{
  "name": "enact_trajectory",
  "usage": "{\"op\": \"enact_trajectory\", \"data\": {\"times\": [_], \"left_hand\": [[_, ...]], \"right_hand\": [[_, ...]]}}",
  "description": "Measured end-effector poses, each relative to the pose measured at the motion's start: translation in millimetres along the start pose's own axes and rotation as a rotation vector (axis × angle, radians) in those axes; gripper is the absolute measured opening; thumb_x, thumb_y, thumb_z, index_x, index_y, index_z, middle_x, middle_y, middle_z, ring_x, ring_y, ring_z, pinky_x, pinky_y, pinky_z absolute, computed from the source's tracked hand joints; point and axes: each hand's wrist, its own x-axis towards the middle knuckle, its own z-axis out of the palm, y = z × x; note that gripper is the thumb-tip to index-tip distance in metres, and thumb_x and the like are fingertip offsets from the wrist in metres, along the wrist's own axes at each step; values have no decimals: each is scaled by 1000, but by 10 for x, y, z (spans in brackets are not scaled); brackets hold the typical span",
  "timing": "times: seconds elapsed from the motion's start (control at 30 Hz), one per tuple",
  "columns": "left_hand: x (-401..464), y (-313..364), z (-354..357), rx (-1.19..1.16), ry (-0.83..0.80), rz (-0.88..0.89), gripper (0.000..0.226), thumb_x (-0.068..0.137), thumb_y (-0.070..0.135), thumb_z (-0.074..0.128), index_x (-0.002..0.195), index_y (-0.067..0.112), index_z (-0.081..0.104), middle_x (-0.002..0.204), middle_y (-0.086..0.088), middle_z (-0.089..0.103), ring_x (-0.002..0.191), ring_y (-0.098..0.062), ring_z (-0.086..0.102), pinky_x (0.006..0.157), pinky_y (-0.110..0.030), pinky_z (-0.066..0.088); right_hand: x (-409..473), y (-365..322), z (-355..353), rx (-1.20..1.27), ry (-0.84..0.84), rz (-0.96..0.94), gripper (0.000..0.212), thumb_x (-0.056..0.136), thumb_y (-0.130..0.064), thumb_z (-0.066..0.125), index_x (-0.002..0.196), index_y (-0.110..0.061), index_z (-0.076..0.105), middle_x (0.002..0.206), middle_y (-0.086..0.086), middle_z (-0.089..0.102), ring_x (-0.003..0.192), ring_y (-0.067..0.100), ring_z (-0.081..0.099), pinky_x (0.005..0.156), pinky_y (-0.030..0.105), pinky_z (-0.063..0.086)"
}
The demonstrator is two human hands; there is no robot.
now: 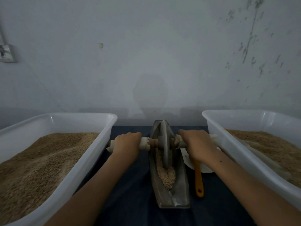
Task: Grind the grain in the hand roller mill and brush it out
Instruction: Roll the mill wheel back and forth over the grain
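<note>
A dark metal boat-shaped trough [180, 190] lies lengthwise in the middle of the table. A grey grinding wheel [164, 144] stands upright in it on a wooden axle. My left hand [127, 144] grips the cloth-wrapped left handle [145, 143]. My right hand [195, 144] grips the wrapped right handle [182, 142]. Pale crushed grain [166, 173] lies in the trough in front of the wheel. An orange brush handle [199, 181] lies to the right of the trough, its head hidden under my right wrist.
A large white plastic tub [91, 154] full of brown grain stands at the left, a second such tub [231, 150] at the right. A white plate [206, 168] lies under the brush. A dark blue cloth [130, 193] covers the table. A grey wall rises close behind.
</note>
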Motion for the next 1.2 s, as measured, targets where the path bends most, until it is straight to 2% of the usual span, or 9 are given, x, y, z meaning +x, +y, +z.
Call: {"op": "enact_trajectory", "data": {"times": [0.13,0.37,0.47,0.67,0.77,0.87,0.97,1.07,1.2], "left_hand": [[-2,-6,12,-12,-6,0,18,91,19,55,108,19,49,108,-1,60,97,-19,58,73,-28,37],[8,-32,-93,52,-163,46,28,87,24,60,113,15,56,108,-4,62,98,-21,59,75,-29,40],[15,-43,-112,48,-209,55,32,85,26,63,114,16,56,108,-4,62,97,-20,59,75,-30,40],[14,-15,-42,28,-75,20,21,89,21,57,110,18,54,107,-2,61,97,-20,59,73,-29,38],[1,15,-10,24,17,-2,21,91,23,55,110,19,49,108,-1,60,97,-20,59,72,-28,36],[2,13,8,27,47,3,21,92,24,55,111,19,47,108,-1,60,97,-19,59,72,-27,36],[3,4,-10,28,16,7,21,91,23,55,111,19,51,108,-2,60,98,-20,59,74,-29,38],[11,-12,-42,42,-73,20,23,89,23,56,111,17,54,108,-3,61,98,-21,60,75,-29,40],[18,-50,-103,43,-227,40,33,85,27,63,115,16,55,109,-4,62,99,-21,60,81,-32,45]], "right_hand": [[-15,-7,4,-8,47,-15,19,89,-8,52,102,-22,46,103,-1,60,99,21,56,81,30,33],[22,45,-88,-5,-228,13,24,85,-13,59,107,-20,59,102,3,62,92,21,60,69,29,39],[30,48,-103,2,-276,10,22,84,-14,60,106,-18,60,99,3,62,85,20,58,68,29,41],[42,11,-36,13,-131,36,22,87,-11,58,106,-22,56,109,1,62,102,22,60,77,30,39],[30,3,48,-6,34,24,18,90,-11,54,103,-23,51,106,-2,63,101,20,58,87,31,37],[19,11,101,-6,122,14,16,90,-10,51,99,-23,50,102,-4,62,97,19,57,87,31,36],[29,17,66,7,39,24,16,89,-11,54,99,-23,49,103,-3,62,99,20,58,88,32,37],[43,28,13,-6,-45,16,17,87,-12,57,99,-23,53,106,1,63,99,21,59,79,29,38],[45,56,-68,-10,-195,0,26,86,-14,59,111,-21,59,105,3,62,92,20,59,71,29,39]]}}
